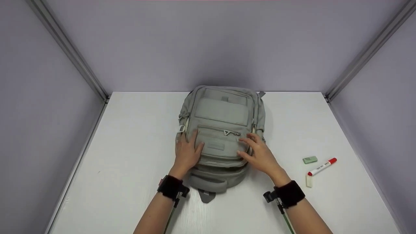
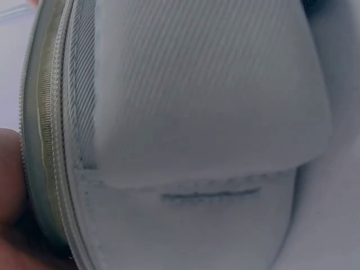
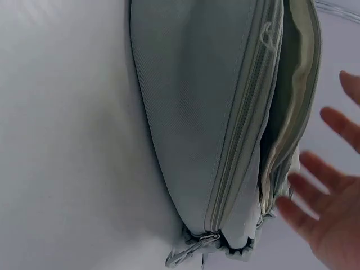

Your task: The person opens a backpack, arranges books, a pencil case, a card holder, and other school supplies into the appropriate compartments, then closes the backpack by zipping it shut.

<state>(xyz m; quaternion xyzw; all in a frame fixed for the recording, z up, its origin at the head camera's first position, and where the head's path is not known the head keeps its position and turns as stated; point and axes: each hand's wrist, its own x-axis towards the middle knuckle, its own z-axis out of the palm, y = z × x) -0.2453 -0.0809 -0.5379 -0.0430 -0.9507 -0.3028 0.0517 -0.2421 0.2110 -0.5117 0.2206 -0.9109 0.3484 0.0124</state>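
Observation:
A grey-green backpack (image 1: pixel 222 112) lies front side up on the white table, its carry handle (image 1: pixel 208 185) toward me. Its front compartment gapes along an unzipped edge (image 3: pixel 287 95), while the zipper (image 3: pixel 242 129) beside it is closed. My left hand (image 1: pixel 188 152) rests with spread fingers on the left side of the front pocket; in the left wrist view only bits of its fingers show past the bag's edge. Over the pocket's right edge, my right hand (image 1: pixel 261 156) is held with loosely bent, spread fingers, apart from the fabric in the right wrist view, and holds nothing.
Right of the backpack lie a green eraser (image 1: pixel 309 159), a white marker with red ends (image 1: pixel 322 166) and a small whitish block (image 1: pixel 308 181). Pale panels (image 1: pixel 156 45) enclose the table at the back and both sides.

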